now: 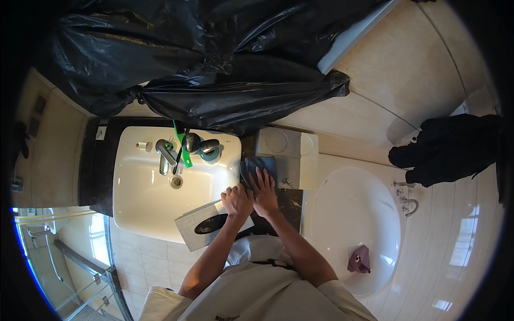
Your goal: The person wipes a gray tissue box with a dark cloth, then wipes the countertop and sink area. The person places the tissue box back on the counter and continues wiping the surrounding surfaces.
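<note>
A dark grey folded cloth or soft pouch (pixel 261 163) lies on the dark stone counter (pixel 290 202), right of the white washbasin (pixel 140 200). My right hand (pixel 264 192) rests flat over its near part with fingers extended and slightly apart. Close beside it, my left hand (pixel 237 202) has curled fingers at the cloth's near left corner. Whether those fingers pinch anything is hidden. Under my left forearm, a grey tissue box (pixel 184 227) with a dark oval opening sits tilted across the basin's near right corner.
Behind the cloth stand grey boxes (pixel 277 140). A chrome faucet (pixel 165 152), a green handled tool (pixel 187 159) and dark-topped bottles (pixel 209 150) crowd the basin's back. Black plastic sheeting (pixel 241 100) hangs ahead. On the right, a bathtub (pixel 345 208) holds a purple cloth (pixel 360 260).
</note>
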